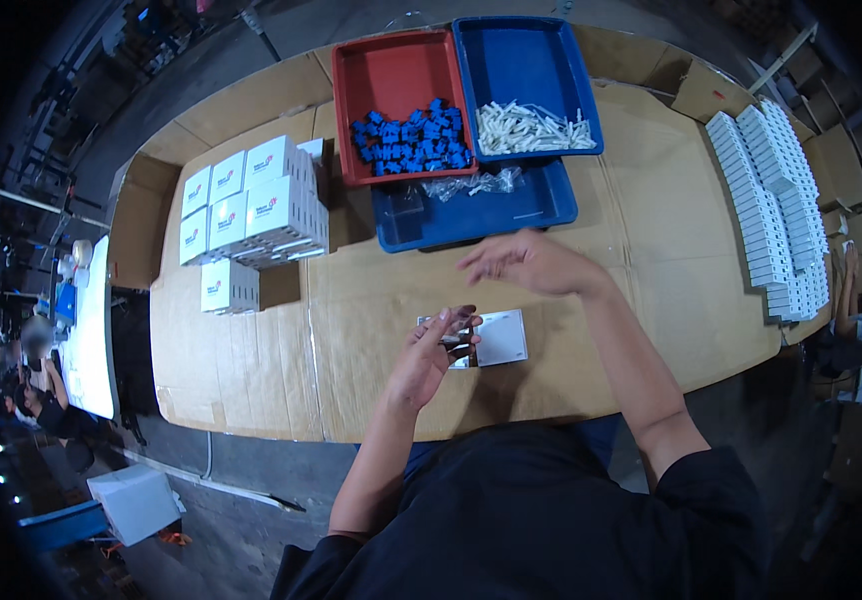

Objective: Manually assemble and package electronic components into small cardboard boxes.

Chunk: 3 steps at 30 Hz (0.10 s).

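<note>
My left hand [435,352] rests on the cardboard-covered table [371,330] and grips a small clear plastic bag [448,335] with a dark part inside. Beside it lies a flat white box piece [503,337]. My right hand [521,262] hovers above the table just in front of the lower blue tray [541,205], fingers spread, holding nothing that I can see. A red tray [391,70] holds several small blue parts [413,140]. The upper blue tray [526,55] holds several white parts [531,128]. Clear bags [471,184] lie in the lower blue tray.
Several white boxes [251,205] are stacked at the table's left, one box [228,287] apart in front. Rows of flat white boxes [771,200] line the right edge. Another person's arm [844,310] shows at far right. People sit at far left.
</note>
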### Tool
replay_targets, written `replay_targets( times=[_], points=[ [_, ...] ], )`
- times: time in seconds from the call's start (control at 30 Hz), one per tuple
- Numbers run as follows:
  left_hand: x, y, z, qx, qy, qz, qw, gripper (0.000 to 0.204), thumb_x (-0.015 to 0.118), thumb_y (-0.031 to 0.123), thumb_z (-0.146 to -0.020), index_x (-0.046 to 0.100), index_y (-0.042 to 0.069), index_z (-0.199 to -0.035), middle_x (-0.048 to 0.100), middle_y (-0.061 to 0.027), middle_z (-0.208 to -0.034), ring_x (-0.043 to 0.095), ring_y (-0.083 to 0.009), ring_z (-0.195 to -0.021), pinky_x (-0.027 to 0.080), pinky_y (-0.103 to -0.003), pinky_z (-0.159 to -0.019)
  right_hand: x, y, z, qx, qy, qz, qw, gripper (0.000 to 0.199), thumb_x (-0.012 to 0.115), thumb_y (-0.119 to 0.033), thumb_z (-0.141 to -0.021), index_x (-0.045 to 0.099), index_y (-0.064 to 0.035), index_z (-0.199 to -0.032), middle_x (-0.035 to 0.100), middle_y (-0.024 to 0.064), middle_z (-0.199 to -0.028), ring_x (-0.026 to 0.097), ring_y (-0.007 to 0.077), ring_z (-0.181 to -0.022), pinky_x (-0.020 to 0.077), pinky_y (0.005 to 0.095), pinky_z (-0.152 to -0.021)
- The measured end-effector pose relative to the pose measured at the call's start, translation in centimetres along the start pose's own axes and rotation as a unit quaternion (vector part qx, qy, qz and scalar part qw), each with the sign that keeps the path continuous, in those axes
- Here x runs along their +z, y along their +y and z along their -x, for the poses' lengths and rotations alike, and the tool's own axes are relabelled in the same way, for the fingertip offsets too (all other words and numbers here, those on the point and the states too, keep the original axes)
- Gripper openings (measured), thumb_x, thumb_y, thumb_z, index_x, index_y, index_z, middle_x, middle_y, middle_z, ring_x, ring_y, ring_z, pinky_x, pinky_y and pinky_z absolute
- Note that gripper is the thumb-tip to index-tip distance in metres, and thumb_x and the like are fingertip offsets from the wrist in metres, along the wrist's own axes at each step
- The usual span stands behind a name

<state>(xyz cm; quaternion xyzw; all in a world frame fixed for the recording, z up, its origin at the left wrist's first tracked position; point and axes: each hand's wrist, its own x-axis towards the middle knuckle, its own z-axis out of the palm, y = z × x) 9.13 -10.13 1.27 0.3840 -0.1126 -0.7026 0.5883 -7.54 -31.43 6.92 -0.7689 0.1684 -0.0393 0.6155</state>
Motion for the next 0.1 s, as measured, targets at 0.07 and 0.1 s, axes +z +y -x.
replay_targets(
  times=[0.07,0.1],
  points=[
    [-0.7,-0.2,-0.2,-0.018,0.009,0.003,1.000,0.053,0.052,0.044,-0.110,0.059,-0.002,-0.137,0.073,-0.0133,-0.120,0.071,-0.0205,-0.101,0.056,-0.039,-0.091,-3.8,0.6,-0.8,0.040,0.091,0.039,0.994,0.032,0.062,-0.022,-0.107,0.071,0.0004,-0.128,0.073,0.0145,-0.124,0.068,0.0165,-0.113,0.0515,0.0343,-0.101],
    [-0.9,-0.3,-0.4,-0.029,0.012,0.007,0.999,0.055,0.052,0.044,-0.110,0.057,-0.002,-0.140,0.073,-0.0129,-0.121,0.071,-0.0209,-0.101,0.056,-0.040,-0.091,-5.8,0.4,-1.4,0.089,0.141,0.073,0.983,0.031,0.062,-0.021,-0.107,0.072,-0.0011,-0.129,0.073,0.0161,-0.124,0.068,0.0159,-0.113,0.0514,0.0339,-0.102]
  ],
)
